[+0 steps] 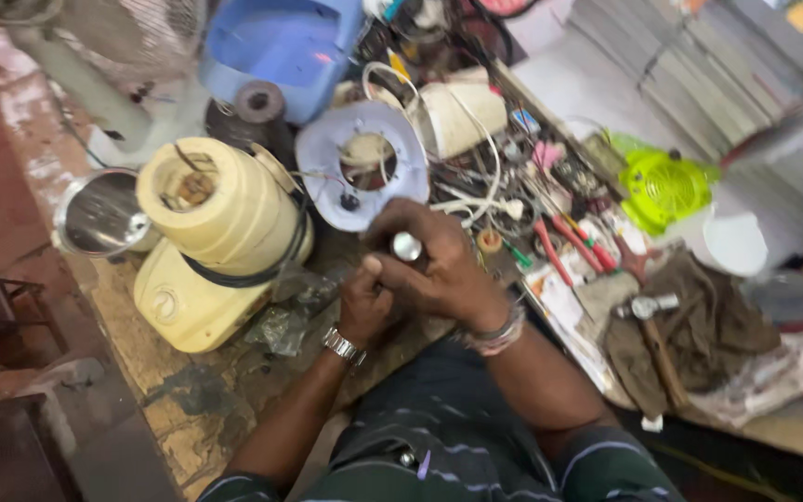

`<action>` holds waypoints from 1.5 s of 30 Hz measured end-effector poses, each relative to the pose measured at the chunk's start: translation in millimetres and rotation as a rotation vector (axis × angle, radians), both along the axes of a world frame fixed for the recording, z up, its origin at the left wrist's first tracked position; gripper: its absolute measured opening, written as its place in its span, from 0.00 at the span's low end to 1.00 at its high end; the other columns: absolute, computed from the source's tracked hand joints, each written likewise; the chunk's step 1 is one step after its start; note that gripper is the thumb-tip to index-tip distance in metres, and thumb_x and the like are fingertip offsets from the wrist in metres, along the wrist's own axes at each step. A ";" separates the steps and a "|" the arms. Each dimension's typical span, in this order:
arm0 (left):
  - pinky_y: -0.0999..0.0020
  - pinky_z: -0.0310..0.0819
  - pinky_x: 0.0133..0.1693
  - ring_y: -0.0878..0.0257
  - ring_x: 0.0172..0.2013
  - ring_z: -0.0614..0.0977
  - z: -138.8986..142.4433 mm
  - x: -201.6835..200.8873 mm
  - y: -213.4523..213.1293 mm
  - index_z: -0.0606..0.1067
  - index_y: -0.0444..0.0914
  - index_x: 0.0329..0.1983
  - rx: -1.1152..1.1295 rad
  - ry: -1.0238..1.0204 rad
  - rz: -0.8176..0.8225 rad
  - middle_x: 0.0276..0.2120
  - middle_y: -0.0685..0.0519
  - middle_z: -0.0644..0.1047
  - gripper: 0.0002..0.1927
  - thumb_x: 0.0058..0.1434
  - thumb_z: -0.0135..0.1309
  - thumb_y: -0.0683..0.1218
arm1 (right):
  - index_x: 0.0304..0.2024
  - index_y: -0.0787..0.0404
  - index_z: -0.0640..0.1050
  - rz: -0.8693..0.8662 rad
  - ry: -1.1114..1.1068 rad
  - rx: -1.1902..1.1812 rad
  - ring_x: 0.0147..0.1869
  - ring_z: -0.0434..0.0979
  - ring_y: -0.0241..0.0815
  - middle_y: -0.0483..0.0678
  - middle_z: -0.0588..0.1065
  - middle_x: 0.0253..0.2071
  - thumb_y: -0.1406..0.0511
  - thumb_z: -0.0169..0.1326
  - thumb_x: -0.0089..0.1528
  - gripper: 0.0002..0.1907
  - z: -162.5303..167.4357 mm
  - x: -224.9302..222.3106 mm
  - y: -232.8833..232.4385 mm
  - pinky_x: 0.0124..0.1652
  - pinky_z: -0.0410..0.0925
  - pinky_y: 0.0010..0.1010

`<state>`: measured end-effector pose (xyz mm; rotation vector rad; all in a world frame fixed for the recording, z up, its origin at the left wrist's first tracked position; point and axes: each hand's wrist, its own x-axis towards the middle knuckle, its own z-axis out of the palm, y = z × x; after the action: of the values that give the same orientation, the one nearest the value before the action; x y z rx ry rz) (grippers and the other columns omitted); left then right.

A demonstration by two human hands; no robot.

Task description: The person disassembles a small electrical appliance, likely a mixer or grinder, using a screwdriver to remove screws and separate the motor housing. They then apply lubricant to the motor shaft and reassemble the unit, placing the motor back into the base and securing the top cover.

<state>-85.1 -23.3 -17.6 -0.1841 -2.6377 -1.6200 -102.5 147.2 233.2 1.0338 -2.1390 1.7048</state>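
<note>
On the cluttered worktop (pixel 206 418), two hands together, right hand (pixel 434 265) and left hand (pixel 369 302) both clamped on one small silver-tipped part (pixel 407 246), one cream mixer-grinder body (pixel 220 242) beside them, one steel jar (pixel 99 214), contents unclear, one hammer (pixel 652 335) on one brown rag (pixel 713 321)

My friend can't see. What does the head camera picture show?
Both hands, left hand and right hand, hold a small shiny metal part over a cluttered workbench. A cream mixer grinder lies left of them, a hammer on a brown rag to the right.
</note>
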 end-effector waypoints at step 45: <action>0.58 0.73 0.61 0.55 0.57 0.76 126.0 13.6 60.7 0.61 0.35 0.69 1.261 0.026 -0.102 0.57 0.47 0.74 0.43 0.51 0.68 0.41 | 0.68 0.68 0.64 -0.229 -0.473 -0.623 0.69 0.69 0.46 0.53 0.69 0.64 0.66 0.63 0.61 0.37 -152.9 73.6 45.6 0.67 0.62 0.36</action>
<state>-71.4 37.4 108.4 -0.2546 -1.1518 -2.8323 -28.9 192.8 80.4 0.2229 -1.6404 2.4232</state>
